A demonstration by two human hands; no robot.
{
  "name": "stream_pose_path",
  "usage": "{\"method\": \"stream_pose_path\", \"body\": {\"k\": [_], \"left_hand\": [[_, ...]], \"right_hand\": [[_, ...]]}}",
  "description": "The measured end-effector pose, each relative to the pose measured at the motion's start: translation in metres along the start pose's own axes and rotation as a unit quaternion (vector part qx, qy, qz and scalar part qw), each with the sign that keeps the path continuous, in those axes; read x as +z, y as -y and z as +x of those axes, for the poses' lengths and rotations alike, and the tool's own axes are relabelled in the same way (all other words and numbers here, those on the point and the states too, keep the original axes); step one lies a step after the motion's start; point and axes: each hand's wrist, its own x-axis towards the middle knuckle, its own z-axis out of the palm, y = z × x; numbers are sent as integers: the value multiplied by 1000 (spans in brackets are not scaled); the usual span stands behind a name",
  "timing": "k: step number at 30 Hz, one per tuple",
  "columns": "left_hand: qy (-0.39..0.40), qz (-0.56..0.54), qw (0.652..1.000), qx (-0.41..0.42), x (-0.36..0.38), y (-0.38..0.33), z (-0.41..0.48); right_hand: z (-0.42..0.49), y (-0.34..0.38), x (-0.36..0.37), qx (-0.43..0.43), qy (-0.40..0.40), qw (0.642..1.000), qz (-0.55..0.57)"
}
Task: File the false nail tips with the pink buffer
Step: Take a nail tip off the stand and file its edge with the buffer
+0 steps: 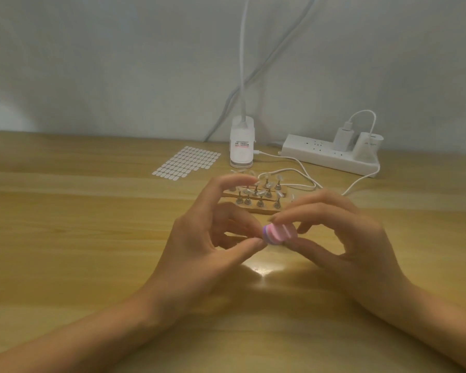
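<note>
Both hands are pinching the buffer: the left hand and right hand. Maybe a tip sits between; it's blurry. Rubbing gently is working best.

Pink buffer: small block, pink faces with purple and white layers at its left end, blurred, held above the desk between both hands' fingertips. False nail tips: clear, mounted upright on small metal stands in rows on a wooden holder just behind the buffer.
</note>
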Motion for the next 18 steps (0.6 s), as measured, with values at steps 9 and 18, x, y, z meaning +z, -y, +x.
{"method": "stream_pose_path", "body": {"k": [9, 18], "left_hand": [[19, -14, 1000, -6, 0, -2, 0], [16, -31, 999, -33, 0, 3, 1]], "right_hand": [[-1, 6, -2, -55, 40, 995, -71], [0, 5, -2, -56, 27, 994, -85]]}}
